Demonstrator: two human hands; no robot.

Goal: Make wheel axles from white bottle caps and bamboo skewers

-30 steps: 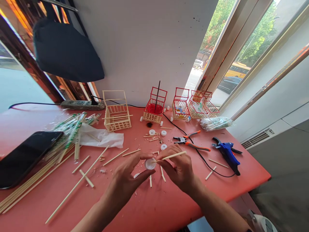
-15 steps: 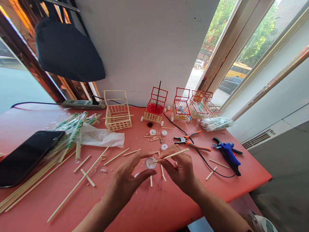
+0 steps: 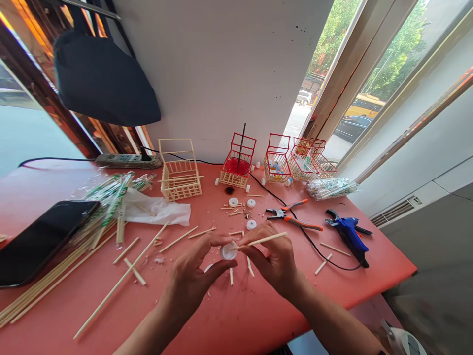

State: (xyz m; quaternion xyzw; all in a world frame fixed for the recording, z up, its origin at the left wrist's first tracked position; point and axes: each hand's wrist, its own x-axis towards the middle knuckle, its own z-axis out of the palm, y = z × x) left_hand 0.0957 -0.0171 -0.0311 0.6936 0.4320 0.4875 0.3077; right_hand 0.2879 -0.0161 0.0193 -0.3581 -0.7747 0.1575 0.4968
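Note:
Between the thumb and fingers of my left hand point(image 3: 195, 264) is a small white bottle cap point(image 3: 228, 250), its hollow side turned toward me and to the right. My right hand point(image 3: 275, 261) pinches a pale wooden stick point(image 3: 269, 238), whose tip reaches into the cap. Whether the tip touches the cap's inside I cannot tell. Below the hands, short cut sticks point(image 3: 231, 277) lie on the red table point(image 3: 229, 325). Several more white caps point(image 3: 251, 225) lie just beyond my fingers.
At the back stand a plain stick cart point(image 3: 181, 172) and several red-trimmed carts point(image 3: 236, 167). Pliers point(image 3: 284, 215), a blue glue gun point(image 3: 351, 234) and its black cable lie to the right. A phone point(image 3: 48, 241), long sticks point(image 3: 121, 281) and wrapped chopsticks point(image 3: 118, 207) cover the left.
The stick in my right hand has tilted flatter, and the cap has shifted slightly left and turned a little. Both hands keep their grip.

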